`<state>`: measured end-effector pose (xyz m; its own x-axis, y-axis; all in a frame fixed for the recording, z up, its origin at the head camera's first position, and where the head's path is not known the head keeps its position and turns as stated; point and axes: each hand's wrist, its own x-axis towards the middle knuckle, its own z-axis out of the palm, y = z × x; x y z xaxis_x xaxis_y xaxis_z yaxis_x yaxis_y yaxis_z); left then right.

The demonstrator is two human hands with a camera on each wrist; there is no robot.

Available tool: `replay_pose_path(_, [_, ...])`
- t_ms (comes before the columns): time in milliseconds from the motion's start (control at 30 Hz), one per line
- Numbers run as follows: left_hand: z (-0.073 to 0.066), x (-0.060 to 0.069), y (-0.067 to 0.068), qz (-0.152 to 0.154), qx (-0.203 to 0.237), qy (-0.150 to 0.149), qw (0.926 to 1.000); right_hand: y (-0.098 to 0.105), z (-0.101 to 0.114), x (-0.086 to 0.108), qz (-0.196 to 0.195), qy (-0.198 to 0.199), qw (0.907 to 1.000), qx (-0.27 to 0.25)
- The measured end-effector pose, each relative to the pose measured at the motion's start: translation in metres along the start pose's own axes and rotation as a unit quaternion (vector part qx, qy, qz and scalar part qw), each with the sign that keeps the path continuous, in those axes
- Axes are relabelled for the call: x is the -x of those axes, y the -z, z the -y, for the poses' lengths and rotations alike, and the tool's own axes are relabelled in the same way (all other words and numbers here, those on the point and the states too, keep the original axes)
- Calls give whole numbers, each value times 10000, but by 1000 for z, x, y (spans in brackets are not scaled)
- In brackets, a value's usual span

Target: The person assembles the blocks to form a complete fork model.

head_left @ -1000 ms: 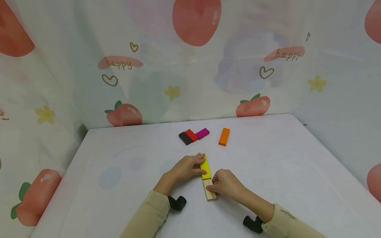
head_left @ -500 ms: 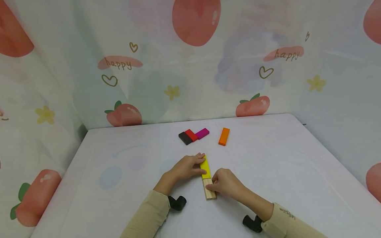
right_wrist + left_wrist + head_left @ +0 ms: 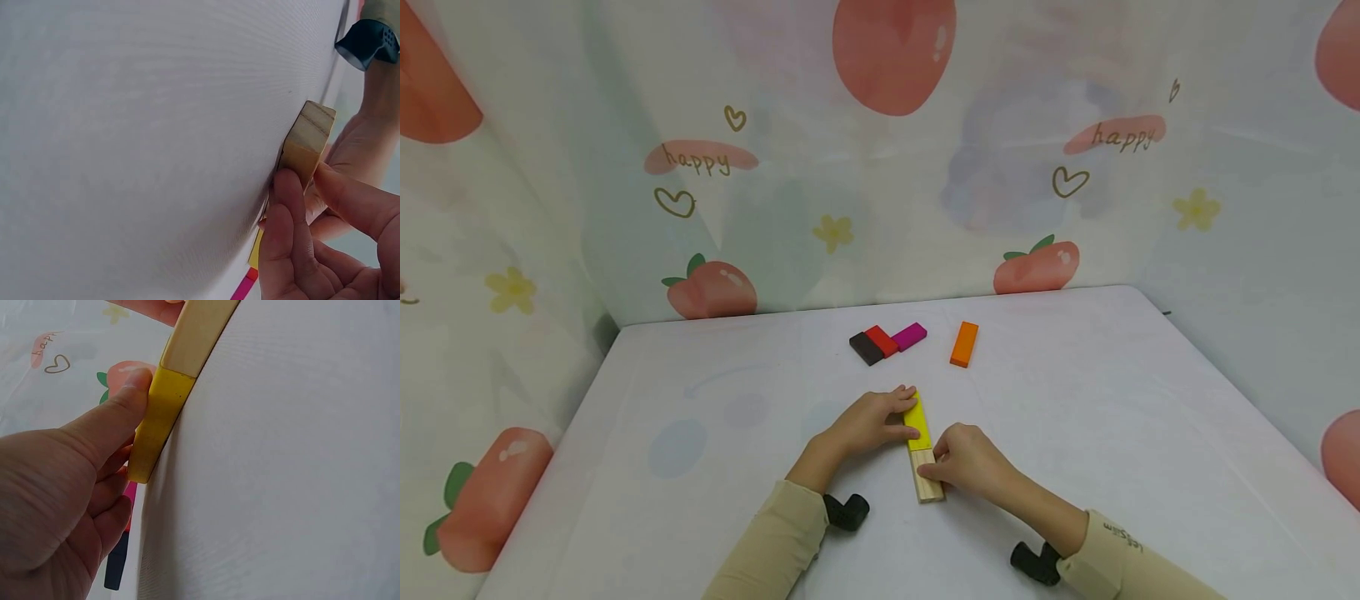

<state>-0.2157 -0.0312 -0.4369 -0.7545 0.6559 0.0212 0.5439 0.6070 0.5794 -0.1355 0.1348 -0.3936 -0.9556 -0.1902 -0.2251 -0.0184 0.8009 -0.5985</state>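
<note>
A yellow wooden block (image 3: 919, 423) and a plain wooden block (image 3: 927, 477) lie end to end on the table, their short ends touching. My left hand (image 3: 868, 421) grips the yellow block, thumb on its top and fingers along its far left part. From the right side, my right hand (image 3: 973, 462) pinches the plain block between thumb and fingers. In the left wrist view the joint between the yellow block (image 3: 161, 412) and the plain block (image 3: 200, 337) shows no gap. The right wrist view shows the near end of the plain block (image 3: 310, 134).
Farther back on the white table (image 3: 1075, 400) lie a dark brown block (image 3: 867, 349), a red block (image 3: 882, 341) and a magenta block (image 3: 910, 337), touching one another. An orange block (image 3: 964, 344) lies apart to their right. A printed curtain (image 3: 880, 192) stands behind the table.
The plain block and my right hand have shifted very slightly away from me, toward the yellow block. My left hand keeps its place.
</note>
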Motion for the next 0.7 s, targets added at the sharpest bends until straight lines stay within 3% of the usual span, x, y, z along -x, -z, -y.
replay_pose_path(700, [0,0,1,72,29,-18,10000,-1,-1,-6,-89,108,9997,189])
